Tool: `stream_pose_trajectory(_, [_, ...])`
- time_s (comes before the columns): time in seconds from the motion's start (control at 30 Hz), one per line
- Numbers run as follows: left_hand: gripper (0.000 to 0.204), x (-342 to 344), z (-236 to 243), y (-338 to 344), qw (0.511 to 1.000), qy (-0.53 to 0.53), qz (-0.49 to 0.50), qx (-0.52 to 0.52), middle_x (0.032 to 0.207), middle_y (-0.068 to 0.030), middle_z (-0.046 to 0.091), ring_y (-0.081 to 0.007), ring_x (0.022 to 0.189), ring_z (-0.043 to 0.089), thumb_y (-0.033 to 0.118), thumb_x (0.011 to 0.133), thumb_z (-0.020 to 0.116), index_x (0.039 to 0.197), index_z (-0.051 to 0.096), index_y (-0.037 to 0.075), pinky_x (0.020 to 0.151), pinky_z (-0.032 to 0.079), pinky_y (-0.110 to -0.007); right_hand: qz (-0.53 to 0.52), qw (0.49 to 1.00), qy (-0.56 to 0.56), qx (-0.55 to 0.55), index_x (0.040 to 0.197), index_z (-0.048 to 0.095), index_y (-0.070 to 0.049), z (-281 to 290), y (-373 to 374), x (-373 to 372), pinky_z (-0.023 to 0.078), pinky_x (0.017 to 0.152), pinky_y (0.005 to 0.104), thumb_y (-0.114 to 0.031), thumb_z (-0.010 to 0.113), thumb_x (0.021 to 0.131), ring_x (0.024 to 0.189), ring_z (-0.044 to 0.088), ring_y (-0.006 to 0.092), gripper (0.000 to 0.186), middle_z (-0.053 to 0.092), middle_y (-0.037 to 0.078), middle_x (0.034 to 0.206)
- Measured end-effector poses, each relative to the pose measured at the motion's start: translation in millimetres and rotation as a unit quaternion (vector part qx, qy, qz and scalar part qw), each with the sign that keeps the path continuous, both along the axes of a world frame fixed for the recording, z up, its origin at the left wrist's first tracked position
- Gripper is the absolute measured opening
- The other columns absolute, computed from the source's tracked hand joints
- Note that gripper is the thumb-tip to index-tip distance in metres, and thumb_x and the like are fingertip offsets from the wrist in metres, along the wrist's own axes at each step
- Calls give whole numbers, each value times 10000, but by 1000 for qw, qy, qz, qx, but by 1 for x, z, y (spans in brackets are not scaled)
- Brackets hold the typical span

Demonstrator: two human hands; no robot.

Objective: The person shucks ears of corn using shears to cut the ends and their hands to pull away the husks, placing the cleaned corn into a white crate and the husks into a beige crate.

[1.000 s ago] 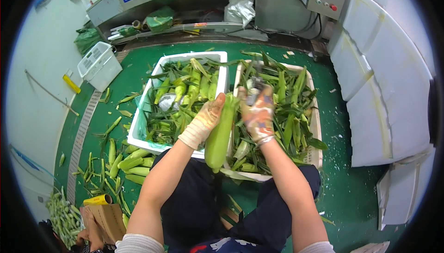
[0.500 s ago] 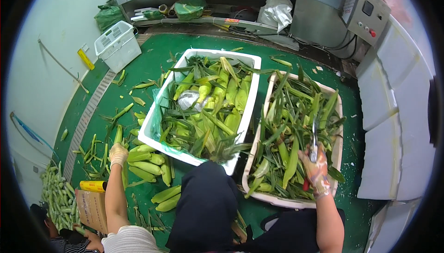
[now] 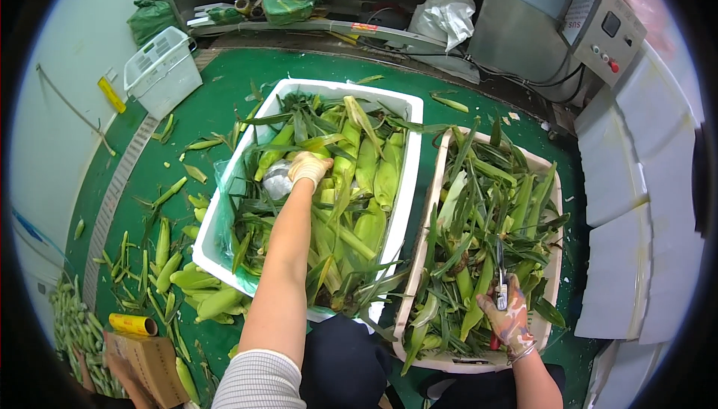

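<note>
My left hand (image 3: 310, 168), in a pale glove, reaches into the white foam box (image 3: 413, 170) and its fingers curl at the end of a green ear of corn (image 3: 329, 140). Part of that grip is hidden by the hand itself. Unhusked ears and long leaves fill the box, with a clear plastic bag (image 3: 277, 180) beside the hand. My right hand (image 3: 510, 310), in a patterned glove, holds pruning shears (image 3: 500, 263) with metal blades pointing away and a bit of red handle below. It is above the pale crate (image 3: 408, 289) heaped with husk leaves.
Loose ears (image 3: 217, 302) and leaf scraps lie on the green floor at left. A cardboard box (image 3: 153, 368) with a yellow roll (image 3: 133, 324) stands near another person's hand (image 3: 120, 364) and a corn pile. White foam panels (image 3: 617, 267) line the right; a white basket (image 3: 161, 69) stands far left.
My left hand has moved from the floor pile at left up and right into the foam box; the ear it held there is out of it. My right hand keeps the shears, slightly lower.
</note>
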State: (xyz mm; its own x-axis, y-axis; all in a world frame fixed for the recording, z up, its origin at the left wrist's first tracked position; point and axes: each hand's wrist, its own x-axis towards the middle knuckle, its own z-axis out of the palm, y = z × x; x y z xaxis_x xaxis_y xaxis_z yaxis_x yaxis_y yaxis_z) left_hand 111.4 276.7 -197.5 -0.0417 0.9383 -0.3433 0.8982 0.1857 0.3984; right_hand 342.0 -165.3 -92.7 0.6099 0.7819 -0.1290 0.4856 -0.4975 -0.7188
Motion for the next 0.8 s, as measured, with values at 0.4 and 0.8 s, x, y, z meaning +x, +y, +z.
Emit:
stream_pose_trajectory(0.4, [778, 33, 138, -211, 838, -505, -204, -29, 1093, -134, 611, -203, 949, 595, 279, 674, 829, 1243, 438, -79, 830, 501, -313, -69, 898, 399, 172, 1068, 520, -75, 31, 9, -29, 511, 648, 240, -90, 784, 764, 786, 590, 103, 403, 599, 13, 896])
stream_pose_trajectory(0.8, [611, 107, 200, -328, 789, -445, -422, 37, 1186, -152, 541, -209, 1053, 562, 178, 781, 732, 1287, 443, -9, 900, 477, -314, 108, 832, 490, 236, 1204, 534, 1, 85, -35, 38, 497, 896, 297, -98, 748, 762, 970, 634, 161, 501, 661, 59, 1040])
